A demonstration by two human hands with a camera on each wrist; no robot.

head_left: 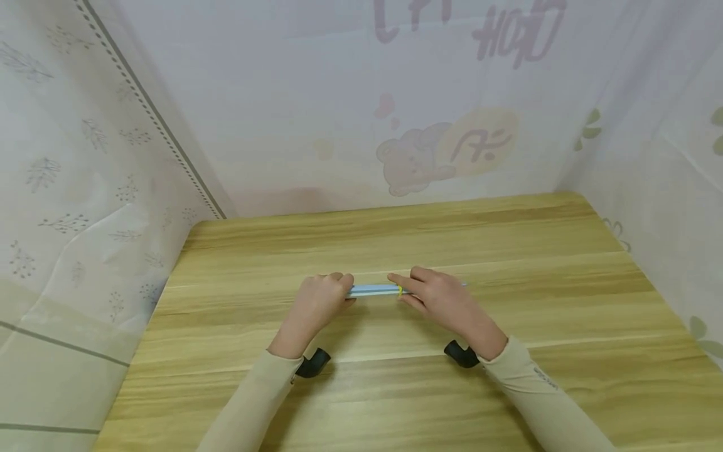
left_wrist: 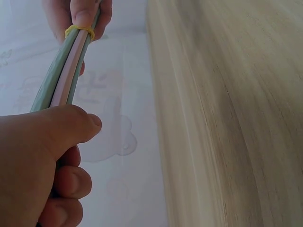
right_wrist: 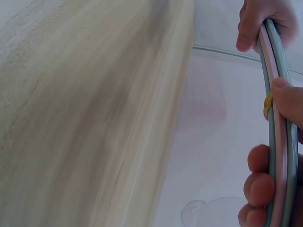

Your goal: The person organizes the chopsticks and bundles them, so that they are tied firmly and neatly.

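A bundle of long, slim pastel sticks [head_left: 373, 290] is held level above the table between both hands. In the wrist views they show as green and pink, lying side by side. My left hand [head_left: 324, 298] grips one end, its thumb along the top and its fingers curled underneath. A yellow rubber band [head_left: 400, 290] circles the bundle near the fingertips of my right hand [head_left: 443, 298]. That hand holds the bundle, its thumb right at the band in the right wrist view [right_wrist: 268, 105]. A thin blue tip sticks out beyond the right hand.
The wood-grain table [head_left: 384, 389] spreads under both hands. Pale printed curtains [head_left: 316, 113] hang behind it and at both sides. A black wrist-camera mount [head_left: 313, 363] sits below the left wrist, and another black mount [head_left: 461, 355] below the right.
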